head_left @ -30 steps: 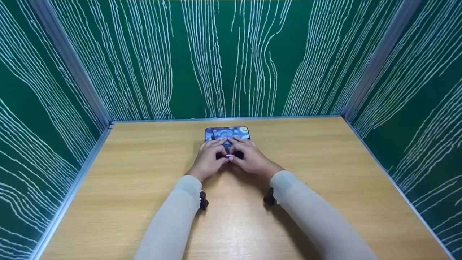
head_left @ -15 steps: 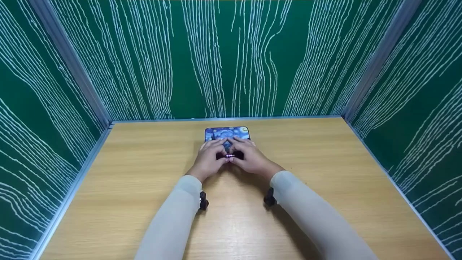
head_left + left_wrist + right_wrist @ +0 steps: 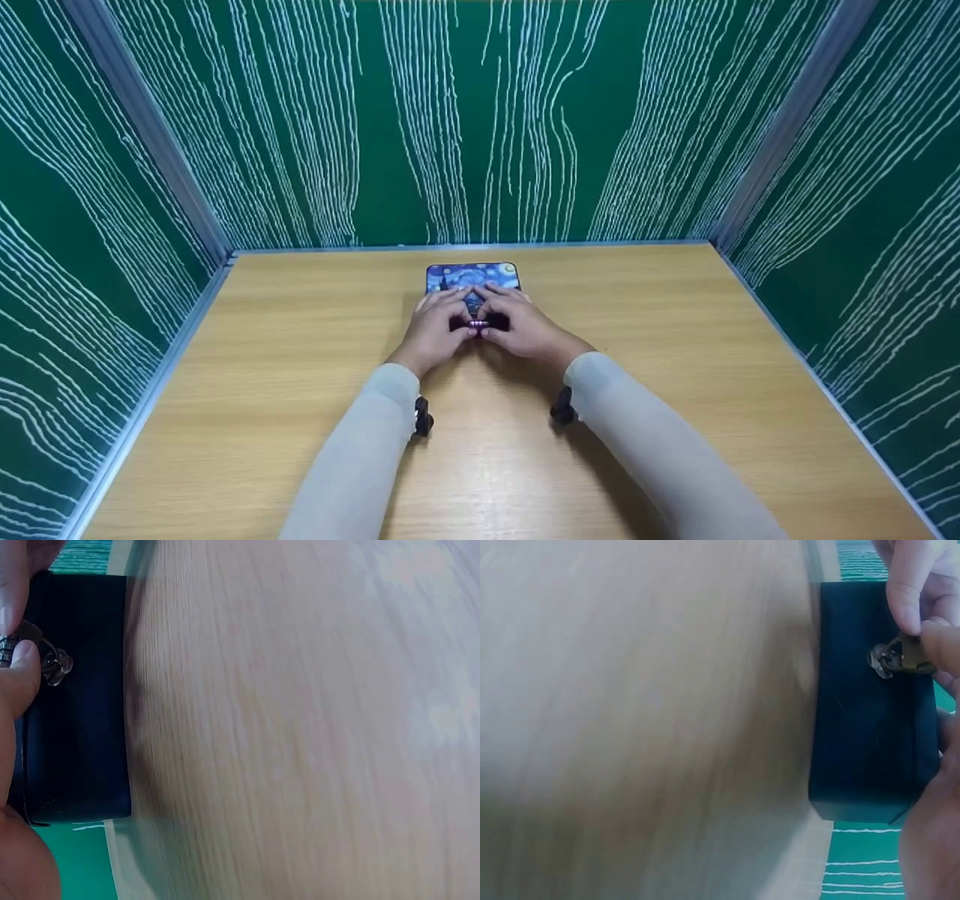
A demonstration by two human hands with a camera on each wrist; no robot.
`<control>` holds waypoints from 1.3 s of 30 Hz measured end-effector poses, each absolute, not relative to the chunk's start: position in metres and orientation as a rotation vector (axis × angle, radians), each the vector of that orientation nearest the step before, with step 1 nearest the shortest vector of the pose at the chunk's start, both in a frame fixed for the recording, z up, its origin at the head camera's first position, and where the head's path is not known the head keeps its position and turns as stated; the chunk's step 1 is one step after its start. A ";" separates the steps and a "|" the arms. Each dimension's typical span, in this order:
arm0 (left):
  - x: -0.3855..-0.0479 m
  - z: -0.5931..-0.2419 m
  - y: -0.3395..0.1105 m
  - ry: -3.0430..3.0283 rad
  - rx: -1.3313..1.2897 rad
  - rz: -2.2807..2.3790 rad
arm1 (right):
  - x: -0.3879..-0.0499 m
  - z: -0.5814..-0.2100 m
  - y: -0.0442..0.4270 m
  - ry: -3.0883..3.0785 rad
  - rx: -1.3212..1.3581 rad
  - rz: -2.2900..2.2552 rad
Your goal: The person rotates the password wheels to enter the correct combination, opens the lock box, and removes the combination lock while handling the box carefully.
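Observation:
A dark box (image 3: 474, 276) with a swirling blue-and-yellow night-sky picture on its lid stands on the wooden table. From its front clasp (image 3: 57, 667) hangs a small brass-coloured combination padlock (image 3: 914, 656) with number dials. My left hand (image 3: 433, 326) pinches one end of the padlock between thumb and finger, its other fingers lying over the lid. Opposite it, my right hand (image 3: 529, 330) pinches the other end, its remaining fingers also on the lid. The thumbs nearly meet below the dials. Fingers cover part of the padlock, and the digits are too small to read.
The wooden table (image 3: 300, 420) surrounds the box. Green walls with white wavy lines (image 3: 405, 120) enclose its back and sides, framed by grey metal posts (image 3: 154, 135). The box stands near the back edge. A dark wrist device (image 3: 423, 417) sits under each sleeve.
The right thumb has shifted slightly to the right, showing more of the padlock's dials between the thumbs. Box and left hand stay nearly where they were.

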State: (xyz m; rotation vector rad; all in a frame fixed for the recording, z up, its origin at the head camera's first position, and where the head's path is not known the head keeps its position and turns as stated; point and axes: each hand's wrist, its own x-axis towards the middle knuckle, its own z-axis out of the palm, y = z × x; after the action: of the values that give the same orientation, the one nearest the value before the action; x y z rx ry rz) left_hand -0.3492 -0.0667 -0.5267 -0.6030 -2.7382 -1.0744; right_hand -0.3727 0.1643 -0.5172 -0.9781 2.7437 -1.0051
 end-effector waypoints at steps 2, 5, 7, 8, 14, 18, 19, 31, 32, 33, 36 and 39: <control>-0.349 -0.527 -0.067 -2.740 -0.601 -1.077 | -0.374 -0.515 0.166 2.716 -0.958 -1.002; -0.349 -0.527 -0.068 -2.751 -0.597 -1.074 | -0.375 -0.511 0.169 2.685 -0.929 -0.997; -0.349 -0.527 -0.068 -2.757 -0.598 -1.065 | -0.376 -0.510 0.170 2.685 -0.936 -0.984; -0.350 -0.527 -0.068 -2.761 -0.599 -1.058 | -0.377 -0.511 0.171 2.691 -0.940 -0.976; -0.350 -0.528 -0.068 -2.748 -0.623 -1.021 | -0.382 -0.516 0.170 2.745 -1.098 -0.970; -0.350 -0.528 -0.068 -2.740 -0.627 -1.025 | -0.382 -0.516 0.171 2.751 -1.099 -0.965; -0.350 -0.528 -0.068 -2.740 -0.627 -1.027 | -0.382 -0.517 0.171 2.752 -1.095 -0.963; -0.352 -0.527 -0.070 -2.788 -0.623 -1.022 | -0.384 -0.524 0.168 2.800 -1.119 -0.992; -0.352 -0.527 -0.070 -2.797 -0.620 -1.020 | -0.384 -0.524 0.168 2.802 -1.119 -0.990; -0.352 -0.526 -0.071 -2.807 -0.615 -1.016 | -0.384 -0.524 0.168 2.802 -1.114 -0.988; -0.351 -0.525 -0.071 -2.821 -0.613 -1.022 | -0.383 -0.524 0.167 2.807 -1.100 -0.986; -0.351 -0.525 -0.071 -2.816 -0.620 -1.026 | -0.383 -0.524 0.168 2.807 -1.099 -0.999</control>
State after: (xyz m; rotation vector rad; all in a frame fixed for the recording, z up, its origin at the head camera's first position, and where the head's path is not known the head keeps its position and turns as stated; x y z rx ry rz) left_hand -0.3510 -0.0709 -0.5253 -0.6204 -2.8162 -1.0258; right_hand -0.3832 0.1675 -0.5245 -1.0988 2.8066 -0.9995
